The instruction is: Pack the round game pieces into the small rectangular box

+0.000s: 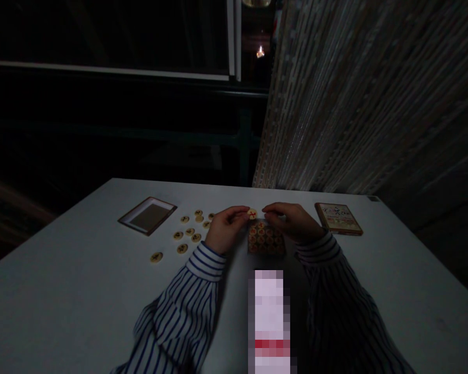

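Between the thumb and fingers of my left hand (226, 226) is a round Chinese chess piece (251, 214), with a red character facing me. Just right of it, my right hand (294, 221) has its fingertips drawn together in a pinch, a small gap from the piece. Whether anything sits in that pinch is too dark to make out. Below and between both hands lies a small box of chess pieces (265, 240), set in rows with red characters. Loose chess pieces (182, 249) with dark characters are scattered left of my left hand.
An open shallow tray with a wooden rim (160, 224) lies at the table's left. A flat case with a printed cover (340, 218) rests at the right. The white table (81, 291) ends at a dark window area, and a string curtain (320, 93) hangs behind its right side.
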